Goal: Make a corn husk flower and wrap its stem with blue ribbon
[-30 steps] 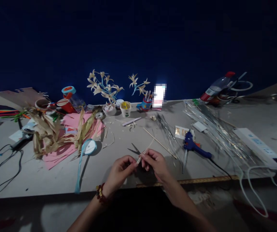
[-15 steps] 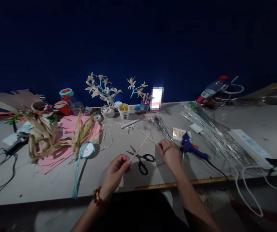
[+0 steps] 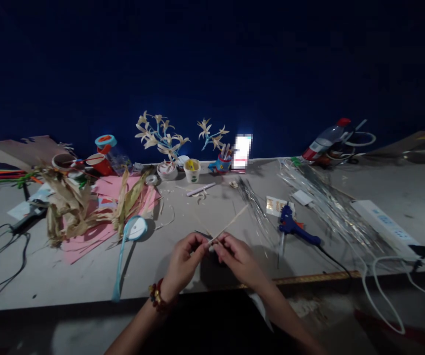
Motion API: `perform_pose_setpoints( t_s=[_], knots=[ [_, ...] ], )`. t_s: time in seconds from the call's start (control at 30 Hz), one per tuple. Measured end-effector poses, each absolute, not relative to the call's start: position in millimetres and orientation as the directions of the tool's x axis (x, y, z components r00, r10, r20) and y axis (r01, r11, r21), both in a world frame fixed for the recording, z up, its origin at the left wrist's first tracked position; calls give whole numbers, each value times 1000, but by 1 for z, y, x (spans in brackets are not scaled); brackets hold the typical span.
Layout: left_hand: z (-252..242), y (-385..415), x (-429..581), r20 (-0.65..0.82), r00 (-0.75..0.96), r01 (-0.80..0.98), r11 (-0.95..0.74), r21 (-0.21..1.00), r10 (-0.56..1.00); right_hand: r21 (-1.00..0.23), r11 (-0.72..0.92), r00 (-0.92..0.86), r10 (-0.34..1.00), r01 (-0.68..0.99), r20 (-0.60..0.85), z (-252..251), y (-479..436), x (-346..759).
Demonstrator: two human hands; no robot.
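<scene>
Both hands meet above the near middle of the table. My left hand (image 3: 187, 257) pinches a thin pale strip (image 3: 233, 220), which slants up to the right past the other hand. My right hand (image 3: 239, 257) is closed with its fingertips against the left ones, on a second thin pale strip (image 3: 204, 226) that points up and left, blurred. Black scissors lie under the hands, mostly hidden. To the right rests a blue hot glue gun (image 3: 292, 228); a roll of light blue tape (image 3: 135, 229) sits to the left.
Dried corn husks (image 3: 66, 209) lie over pink paper (image 3: 82, 245) on the left. Pale husk flowers (image 3: 162, 133) on blue stems stand at the back near a white cup (image 3: 192, 172). Wires (image 3: 330, 207), a power strip (image 3: 384, 222) and a tilted bottle (image 3: 323, 140) occupy the right.
My right hand has moved left and toward me, bringing its strip against the left hand. My left hand has shifted slightly right. The scissors, in plain view before, are now mostly covered.
</scene>
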State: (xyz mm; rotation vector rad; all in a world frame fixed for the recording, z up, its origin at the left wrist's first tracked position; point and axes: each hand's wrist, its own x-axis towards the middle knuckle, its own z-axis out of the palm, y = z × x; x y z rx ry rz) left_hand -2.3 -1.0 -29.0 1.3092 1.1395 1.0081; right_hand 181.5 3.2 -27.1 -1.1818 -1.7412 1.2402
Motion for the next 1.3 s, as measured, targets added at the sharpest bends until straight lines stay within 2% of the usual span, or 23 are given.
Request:
perform_pose_setpoints(
  t_s=[0.17, 0.4, 0.6, 0.77, 0.9, 1.03, 1.13, 1.3],
  knots=[
    [-28, -4, -7, 1, 183, 164, -31, 986, 983, -930, 138, -372, 928, 341, 1, -32, 3, 168],
    [-30, -7, -11, -36, 150, 59, 27, 998, 988, -975, 19, -364, 929, 221, -64, -42, 2, 163],
    [-27, -6, -13, 6, 143, 135, -25, 991, 990, -966, 48, -341, 939, 254, -43, -43, -2, 160],
    [-28, -6, -14, -45, 195, 5, 44, 999, 980, -987, -31, -345, 935, 156, -84, -43, -1, 160],
    [-30, -6, -14, -38, 178, 10, 37, 999, 983, -986, -91, -348, 928, 137, -134, -44, -1, 159],
    [-30, -6, -16, -24, 216, -1, 25, 1000, 976, -971, -237, -369, 905, -22, -213, -40, -2, 154],
    [-30, -6, -16, -25, 238, -39, 36, 999, 971, -901, -398, -396, 866, -174, -306, -35, -5, 151],
    [-31, -8, -16, -41, 250, -98, 67, 993, 967, -803, -526, -437, 815, -279, -382, -29, -10, 151]
  ],
)
